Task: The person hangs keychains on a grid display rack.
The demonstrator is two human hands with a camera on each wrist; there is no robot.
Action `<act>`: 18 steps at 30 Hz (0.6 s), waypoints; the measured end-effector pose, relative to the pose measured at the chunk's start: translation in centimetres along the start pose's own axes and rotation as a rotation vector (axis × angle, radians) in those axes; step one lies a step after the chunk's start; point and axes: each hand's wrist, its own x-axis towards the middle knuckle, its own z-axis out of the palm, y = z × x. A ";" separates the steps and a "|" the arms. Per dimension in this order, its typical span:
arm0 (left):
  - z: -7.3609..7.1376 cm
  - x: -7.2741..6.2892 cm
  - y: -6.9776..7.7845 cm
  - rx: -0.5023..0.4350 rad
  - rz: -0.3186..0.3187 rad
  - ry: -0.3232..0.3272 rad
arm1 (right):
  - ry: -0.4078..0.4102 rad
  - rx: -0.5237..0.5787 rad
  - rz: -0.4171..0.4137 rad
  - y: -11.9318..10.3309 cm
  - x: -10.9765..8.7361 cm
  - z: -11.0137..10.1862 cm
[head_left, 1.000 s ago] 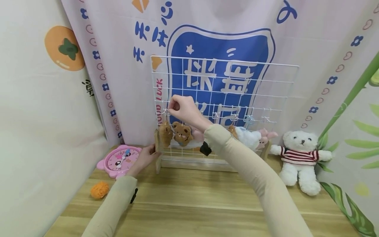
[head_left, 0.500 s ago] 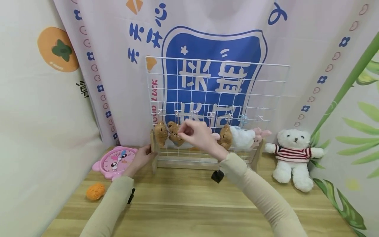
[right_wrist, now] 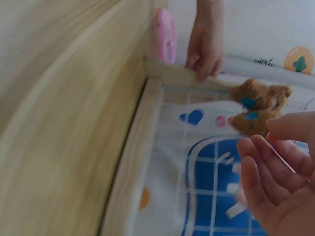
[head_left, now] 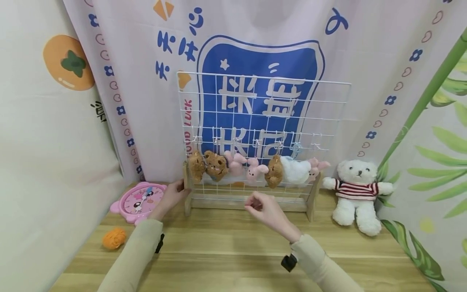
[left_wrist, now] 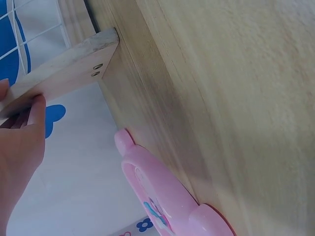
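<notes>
My left hand [head_left: 174, 197] grips the left wooden post [left_wrist: 64, 69] of a white wire grid rack [head_left: 262, 97], fingers and thumb on either side of the board. Before the rack's lower rail, a little above the table, my right hand [head_left: 268, 211] has loosely bent fingers and holds nothing. Small plush pendants hang in a row from hooks on the grid: two brown bears [head_left: 216, 165] at the left, pink rabbits [head_left: 256, 169] in the middle, another brown bear [head_left: 274, 172], a white fluffy plush [head_left: 296, 170] and a pink rabbit [head_left: 316, 168] at the right.
A pink clock [head_left: 140, 202] leans at the left by my forearm, with an orange ball of yarn [head_left: 114, 238] in front of it. At the right sits a white teddy bear [head_left: 357, 194] in a striped sweater. A printed curtain [head_left: 146, 121] hangs behind the rack.
My right hand has come away from the hook at the grid's left end, moving down and right past the plush pendants. My left hand keeps its hold on the post.
</notes>
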 end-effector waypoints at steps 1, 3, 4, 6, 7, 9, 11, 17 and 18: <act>0.0 0.0 0.0 0.000 0.004 -0.001 | 0.001 -0.010 0.015 0.7 -0.7 0.0; 0.0 0.0 0.0 -0.021 0.000 0.000 | 0.009 -0.051 0.029 2.1 -2.0 -0.2; 0.1 0.0 0.0 -0.031 0.000 0.002 | 0.013 -0.088 0.025 2.8 -2.7 -0.3; 0.1 0.1 -0.1 -0.048 0.001 0.005 | 0.024 -0.163 0.020 4.0 -4.0 -0.7; 0.1 0.1 -0.1 -0.053 0.005 0.008 | 0.030 -0.203 0.021 4.6 -4.6 -0.8; 0.1 0.1 -0.3 -0.063 0.008 0.014 | 0.045 -0.283 0.041 5.6 -5.9 -1.3; 0.1 0.2 -0.4 -0.062 0.013 0.016 | 0.054 -0.341 0.085 6.4 -7.0 -1.8; 0.4 0.2 -0.5 -0.077 0.021 0.019 | 0.054 -0.434 0.182 8.4 -9.7 -3.7; 0.5 0.2 -0.5 -0.083 0.020 0.018 | 0.054 -0.450 0.191 8.8 -10.0 -4.1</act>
